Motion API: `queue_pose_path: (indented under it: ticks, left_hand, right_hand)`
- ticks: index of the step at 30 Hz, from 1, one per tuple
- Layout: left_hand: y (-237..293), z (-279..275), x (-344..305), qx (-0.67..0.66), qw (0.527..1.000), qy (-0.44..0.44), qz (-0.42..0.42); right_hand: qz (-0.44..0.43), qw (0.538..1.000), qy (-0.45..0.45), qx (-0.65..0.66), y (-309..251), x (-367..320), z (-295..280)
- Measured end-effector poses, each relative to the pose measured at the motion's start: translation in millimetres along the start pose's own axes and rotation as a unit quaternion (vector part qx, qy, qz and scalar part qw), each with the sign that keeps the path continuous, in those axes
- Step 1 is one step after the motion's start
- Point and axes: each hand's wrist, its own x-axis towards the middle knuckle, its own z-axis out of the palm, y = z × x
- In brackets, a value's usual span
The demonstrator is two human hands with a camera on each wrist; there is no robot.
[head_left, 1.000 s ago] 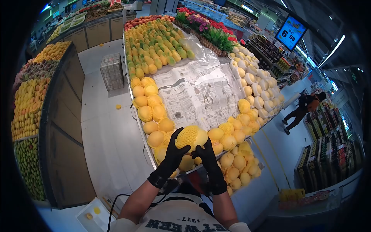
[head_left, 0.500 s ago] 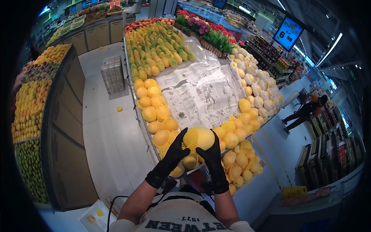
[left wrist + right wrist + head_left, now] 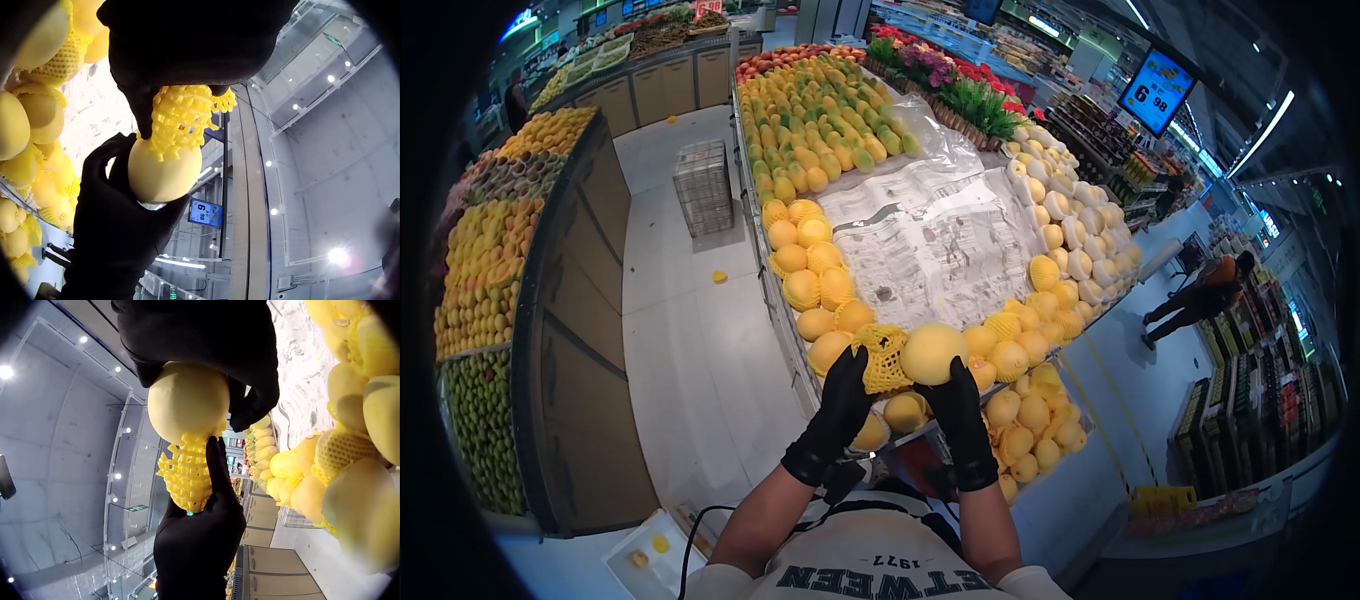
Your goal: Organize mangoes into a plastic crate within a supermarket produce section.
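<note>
A smooth, pale yellow melon [image 3: 935, 353] is up in front of the body, over the near edge of the fruit stand. My gloved right hand [image 3: 953, 408] grips it from the right side. With my gloved left hand [image 3: 843, 400] I hold a yellow foam net sleeve [image 3: 884, 357], mostly off the fruit and just to its left. In the left wrist view the frayed mouth of the net [image 3: 181, 119] still meets one end of the melon [image 3: 164, 176]. The right wrist view shows the same contact, with the melon's skin [image 3: 187, 400] largely bare.
Netted and bare melons [image 3: 830, 290] line the stand's left and near edges around newspaper [image 3: 930, 240]. Green-yellow papayas [image 3: 820, 120] lie at the far left, white-wrapped round fruit [image 3: 1090, 230] at right. More melons [image 3: 1035, 420] sit lower right. A person [image 3: 1200, 295] stands in the right aisle.
My left hand has drawn the foam net leftward off the melon, which was about half covered before. The right hand keeps its hold on the melon. The person in the aisle has shifted slightly.
</note>
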Motion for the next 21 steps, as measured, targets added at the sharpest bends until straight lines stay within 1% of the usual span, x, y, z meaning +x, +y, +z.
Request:
queue_pose_path:
  ticks: [3, 5, 6, 9, 12, 13, 14, 16, 17, 18, 19, 21]
  left_hand:
    - [4.3, 0.2, 1.2, 0.003, 1.000, -0.017, -0.001]
    - [6.9, -1.6, 0.0, 0.024, 0.999, -0.043, 0.004]
    - [7.2, -1.1, -0.2, 0.044, 0.998, -0.042, 0.005]
    - [7.7, -0.8, 2.4, 0.100, 0.994, -0.036, 0.013]
    - [9.0, -3.6, 7.5, 0.137, 0.990, -0.025, 0.033]
    - [13.9, -0.9, 6.2, 0.149, 0.987, -0.027, 0.046]
    - [16.7, 0.5, 5.3, 0.160, 0.985, -0.028, 0.058]
    - [10.7, -6.2, 11.5, 0.088, 0.996, -0.002, 0.025]
    - [6.3, -10.2, 14.9, 0.051, 0.999, 0.011, 0.008]
    - [1.8, -11.6, 16.4, 0.111, 0.993, -0.020, 0.019]
    - [-3.3, -12.0, 16.6, 0.170, 0.984, -0.051, 0.030]
    - [-6.2, -7.0, 13.5, 0.231, 0.968, -0.088, 0.049]
  right_hand:
    - [0.010, 0.993, -0.037, -0.108, -3.7, 1.7, -4.1]
    - [0.014, 0.997, -0.051, -0.055, -10.9, -5.6, 4.9]
    - [0.015, 0.998, -0.059, -0.029, -17.0, -9.6, 14.6]
    - [-0.013, 0.997, -0.054, -0.059, -28.5, -14.3, 35.8]
    - [-0.106, 0.973, -0.004, -0.204, -22.5, -5.9, 29.7]
    - [-0.166, 0.943, 0.003, -0.290, -28.9, -7.3, 39.3]
    - [-0.223, 0.900, 0.011, -0.373, -39.0, -10.4, 52.5]
    - [-0.289, 0.844, 0.015, -0.451, -46.9, -15.7, 66.3]
    - [-0.300, 0.841, 0.012, -0.449, -46.7, -17.5, 70.2]
    - [-0.311, 0.838, 0.009, -0.448, -46.6, -18.1, 71.5]
    - [-0.330, 0.806, -0.017, -0.491, -43.2, -14.6, 65.5]
    - [-0.362, 0.732, -0.069, -0.572, -35.1, -6.2, 51.8]
